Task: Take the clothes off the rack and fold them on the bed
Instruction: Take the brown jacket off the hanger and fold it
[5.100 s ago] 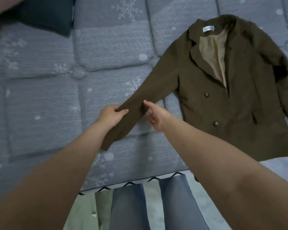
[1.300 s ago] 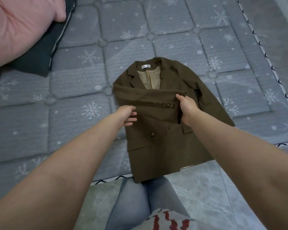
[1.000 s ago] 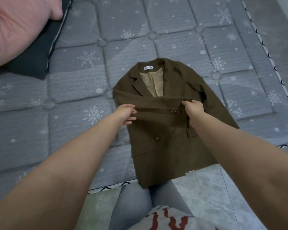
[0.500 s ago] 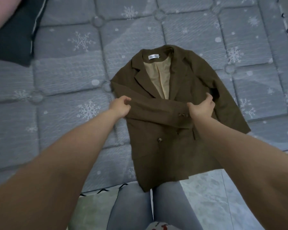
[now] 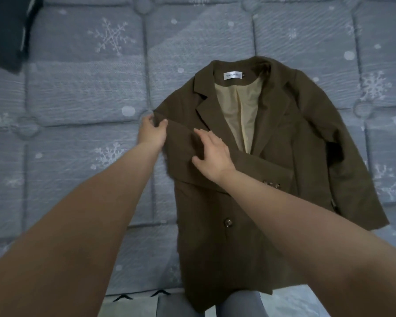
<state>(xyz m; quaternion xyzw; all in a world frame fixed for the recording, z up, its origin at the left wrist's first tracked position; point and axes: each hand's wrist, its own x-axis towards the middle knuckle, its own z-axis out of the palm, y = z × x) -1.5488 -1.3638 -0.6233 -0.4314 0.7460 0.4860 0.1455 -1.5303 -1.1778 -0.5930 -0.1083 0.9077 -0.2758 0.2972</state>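
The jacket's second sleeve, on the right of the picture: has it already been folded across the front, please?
No: that sleeve lies out beside the jacket; only the other sleeve crosses the front.

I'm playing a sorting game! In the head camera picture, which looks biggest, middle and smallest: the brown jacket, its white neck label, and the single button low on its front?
1. Brown jacket, by far the biggest.
2. White neck label.
3. Front button, a little smaller than the label; it lies nearer the camera, so this is less sure.
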